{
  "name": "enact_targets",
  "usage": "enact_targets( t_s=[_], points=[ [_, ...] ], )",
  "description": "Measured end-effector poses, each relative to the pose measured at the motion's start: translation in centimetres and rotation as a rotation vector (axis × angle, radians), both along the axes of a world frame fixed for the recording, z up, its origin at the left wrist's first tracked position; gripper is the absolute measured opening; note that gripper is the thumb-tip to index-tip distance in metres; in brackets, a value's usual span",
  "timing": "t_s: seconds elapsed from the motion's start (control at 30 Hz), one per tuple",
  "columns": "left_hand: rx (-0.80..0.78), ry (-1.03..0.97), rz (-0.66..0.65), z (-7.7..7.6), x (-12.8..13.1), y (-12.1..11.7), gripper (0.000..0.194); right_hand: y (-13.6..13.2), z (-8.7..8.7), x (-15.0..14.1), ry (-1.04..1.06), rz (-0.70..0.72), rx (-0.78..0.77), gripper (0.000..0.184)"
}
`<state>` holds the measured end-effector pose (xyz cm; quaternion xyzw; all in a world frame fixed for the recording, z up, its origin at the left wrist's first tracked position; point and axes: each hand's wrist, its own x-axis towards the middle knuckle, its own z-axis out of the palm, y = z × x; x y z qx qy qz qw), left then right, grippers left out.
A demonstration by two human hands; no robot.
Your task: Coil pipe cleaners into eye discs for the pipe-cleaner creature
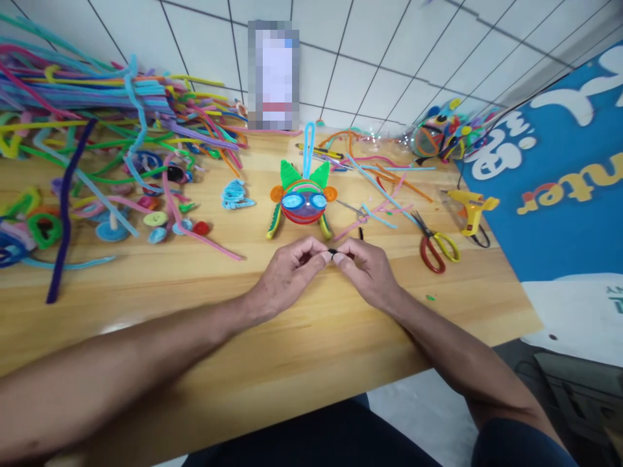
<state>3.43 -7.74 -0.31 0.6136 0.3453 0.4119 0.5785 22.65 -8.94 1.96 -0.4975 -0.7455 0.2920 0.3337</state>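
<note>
- One black piece (pixel 332 251) is on our side of the figure (pixel 305 206), over the desk (pixel 292 350).
- Our left grip (pixel 287 272) and right grip (pixel 370 269) pinch it between fingertips.
- We judge it light, soft and bendy, easily crushed; we'd best hold its ends lightly.

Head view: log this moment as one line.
left hand: pinching black piece | right hand: pinching black piece | green-eared figure: on table, beyond hands | scissors, glue gun: right of hands
</note>
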Motion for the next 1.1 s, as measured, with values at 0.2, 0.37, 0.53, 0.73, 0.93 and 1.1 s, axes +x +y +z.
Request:
enact_targets(
  t_s=[0.2, 0.37, 0.53, 0.73, 0.93, 1.1],
  points=[
    [0.048, 0.035, -0.023, -0.4, -0.1, -0.1, 0.019, -0.2, -0.5, 0.0, 0.065, 0.014, 0.040, 0.019],
    [0.058, 0.032, -0.023, -0.6, -0.1, -0.2, 0.017, -0.2, -0.7, 0.1, 0.094, 0.012, 0.046, 0.019],
    [0.068, 0.056, -0.019, -0.5, -0.1, -0.3, 0.017, -0.3, -0.9, 0.2, 0.106, 0.013, 0.046, 0.019],
    [0.159, 0.064, -0.008, -0.5, -0.2, -0.5, 0.016, -0.5, -1.1, 0.2, 0.082, 0.033, 0.130, 0.019],
    [0.436, 0.082, 0.064, -0.4, -0.2, -0.7, 0.009, -0.8, -1.1, 0.5, -0.003, 0.074, 0.293, 0.014],
    [0.569, 0.101, 0.068, 0.0, -0.3, -0.8, 0.010, -0.9, -0.8, 0.7, -0.019, 0.107, 0.317, 0.013]
  ],
)
